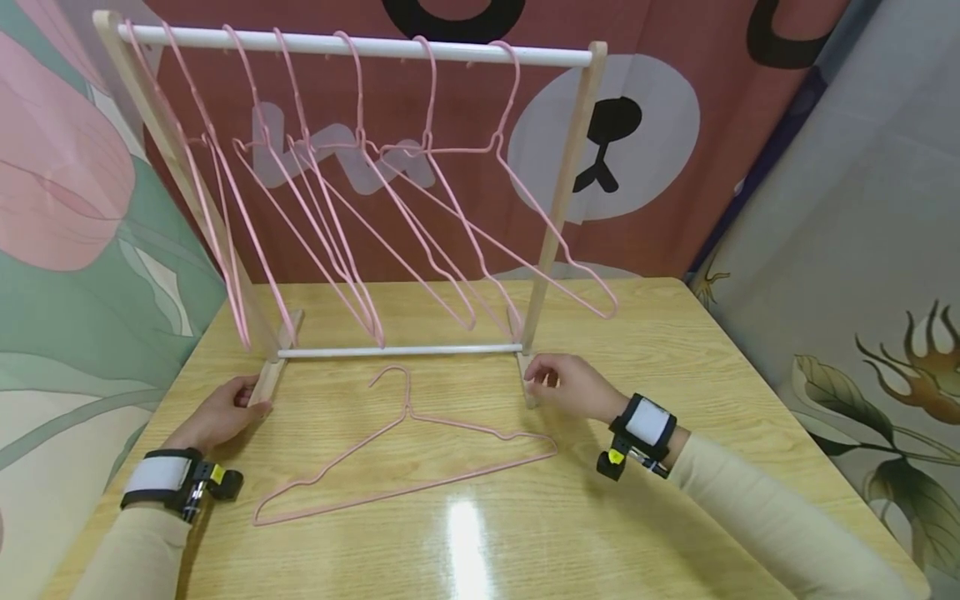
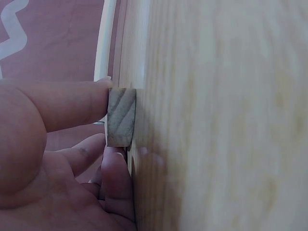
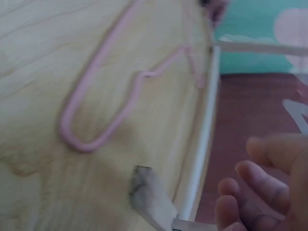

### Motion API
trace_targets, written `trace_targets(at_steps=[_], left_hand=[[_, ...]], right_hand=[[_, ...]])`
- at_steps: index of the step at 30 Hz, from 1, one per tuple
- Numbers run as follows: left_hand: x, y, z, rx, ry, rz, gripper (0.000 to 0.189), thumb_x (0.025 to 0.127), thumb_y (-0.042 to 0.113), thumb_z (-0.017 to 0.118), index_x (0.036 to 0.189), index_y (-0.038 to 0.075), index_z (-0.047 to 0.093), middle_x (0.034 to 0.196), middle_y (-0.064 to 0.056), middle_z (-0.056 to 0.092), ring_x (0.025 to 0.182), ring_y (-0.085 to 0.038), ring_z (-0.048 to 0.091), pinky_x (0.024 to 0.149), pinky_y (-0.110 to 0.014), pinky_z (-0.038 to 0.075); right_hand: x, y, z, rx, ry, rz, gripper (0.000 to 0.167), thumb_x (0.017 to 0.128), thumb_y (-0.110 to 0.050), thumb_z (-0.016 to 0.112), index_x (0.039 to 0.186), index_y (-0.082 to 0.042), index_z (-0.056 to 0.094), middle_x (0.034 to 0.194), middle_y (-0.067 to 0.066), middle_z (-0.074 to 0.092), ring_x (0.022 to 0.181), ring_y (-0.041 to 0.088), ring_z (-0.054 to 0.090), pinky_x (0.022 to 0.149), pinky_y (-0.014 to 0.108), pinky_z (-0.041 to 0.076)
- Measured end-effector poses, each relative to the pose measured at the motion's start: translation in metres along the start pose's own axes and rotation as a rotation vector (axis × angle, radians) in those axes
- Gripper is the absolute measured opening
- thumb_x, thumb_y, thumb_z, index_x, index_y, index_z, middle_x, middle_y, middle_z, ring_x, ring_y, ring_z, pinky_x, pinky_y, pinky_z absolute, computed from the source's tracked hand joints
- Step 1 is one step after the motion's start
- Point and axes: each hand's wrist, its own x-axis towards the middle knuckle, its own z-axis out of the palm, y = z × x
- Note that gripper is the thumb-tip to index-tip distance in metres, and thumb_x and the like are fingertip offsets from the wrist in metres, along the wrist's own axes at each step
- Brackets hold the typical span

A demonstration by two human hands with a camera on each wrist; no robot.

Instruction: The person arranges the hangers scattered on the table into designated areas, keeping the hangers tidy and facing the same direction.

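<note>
My left hand [image 1: 221, 415] pinches the front end of the left wooden foot [image 1: 266, 381] of a small clothes rack [image 1: 465, 52]. In the left wrist view the thumb and fingers press on opposite sides of that foot's end [image 2: 121, 118]. Beside the right foot [image 1: 527, 393] is my right hand [image 1: 573, 385], its fingers loosely bent. The right wrist view shows these fingers [image 3: 250, 180] apart from the foot [image 3: 151, 197], with nothing between them. A pink clothes hanger [image 1: 408, 392] lies flat on the table between both hands, hook toward the rack.
Several pink hangers [image 1: 358, 100] hang from the white top bar, spread along it. A white lower bar [image 1: 397, 352] joins the feet near the wooden table [image 1: 660, 500]. Behind stands a red printed cloth [image 1: 480, 225], with patterned curtains at both sides.
</note>
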Motion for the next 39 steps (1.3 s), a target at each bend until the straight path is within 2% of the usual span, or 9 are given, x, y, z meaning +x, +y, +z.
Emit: trace_targets(at_steps=[2,7,13,16,23,32,39], left_hand=[[0.000,0.001,0.000,-0.002,0.001,0.004,0.060,0.103,0.013,0.058,0.142,-0.022,0.030,0.112,-0.027,0.047,0.101,-0.038,0.046,0.080,-0.037,0.040],[0.000,0.001,0.000,-0.001,0.005,0.006,0.059,0.102,0.013,0.058,0.142,-0.022,0.031,0.112,-0.026,0.048,0.101,-0.037,0.046,0.079,-0.034,0.040],[0.000,-0.001,0.002,-0.012,0.009,-0.010,0.060,0.102,0.012,0.057,0.144,-0.021,0.030,0.112,-0.026,0.047,0.101,-0.037,0.046,0.079,-0.035,0.040],[-0.001,-0.001,0.002,-0.017,0.012,-0.016,0.061,0.103,0.013,0.058,0.144,-0.021,0.029,0.113,-0.027,0.047,0.102,-0.038,0.046,0.080,-0.036,0.039],[0.000,0.000,0.001,-0.012,0.009,-0.015,0.062,0.103,0.012,0.057,0.145,-0.022,0.027,0.114,-0.029,0.047,0.102,-0.038,0.046,0.080,-0.035,0.040],[-0.001,-0.001,0.002,-0.018,0.012,0.016,0.060,0.103,0.011,0.057,0.143,-0.023,0.028,0.116,-0.030,0.049,0.102,-0.037,0.047,0.078,-0.032,0.041],[-0.001,0.000,0.001,-0.020,0.003,0.007,0.061,0.104,0.012,0.056,0.144,-0.023,0.027,0.117,-0.031,0.048,0.103,-0.038,0.047,0.080,-0.034,0.040]], right_hand=[[-0.002,-0.002,0.007,-0.041,-0.046,-0.037,0.011,0.094,-0.010,0.072,0.104,-0.005,0.070,0.088,-0.002,0.063,0.079,0.013,0.055,0.069,0.029,0.047],[-0.007,-0.004,0.021,-0.133,-0.141,-0.056,0.018,0.092,-0.014,0.076,0.107,-0.006,0.071,0.093,-0.001,0.064,0.084,0.014,0.058,0.074,0.031,0.049],[-0.009,-0.002,0.036,-0.250,-0.166,-0.097,0.016,0.089,-0.020,0.080,0.101,-0.012,0.072,0.092,-0.002,0.066,0.083,0.014,0.060,0.075,0.031,0.051],[-0.009,-0.003,0.042,-0.279,-0.176,-0.102,0.013,0.089,-0.021,0.081,0.096,-0.014,0.072,0.089,-0.005,0.066,0.080,0.010,0.059,0.073,0.029,0.050],[-0.009,-0.003,0.050,-0.300,-0.194,-0.101,0.015,0.089,-0.023,0.081,0.091,-0.016,0.067,0.082,-0.008,0.058,0.074,0.007,0.049,0.067,0.025,0.044],[-0.008,-0.008,0.049,-0.264,-0.237,-0.080,0.017,0.090,-0.021,0.080,0.083,-0.019,0.064,0.078,-0.010,0.054,0.070,0.006,0.048,0.062,0.024,0.042],[-0.005,-0.003,0.050,-0.249,-0.288,-0.123,0.017,0.091,-0.022,0.077,0.082,-0.019,0.063,0.075,-0.010,0.052,0.067,0.005,0.047,0.060,0.023,0.041]])
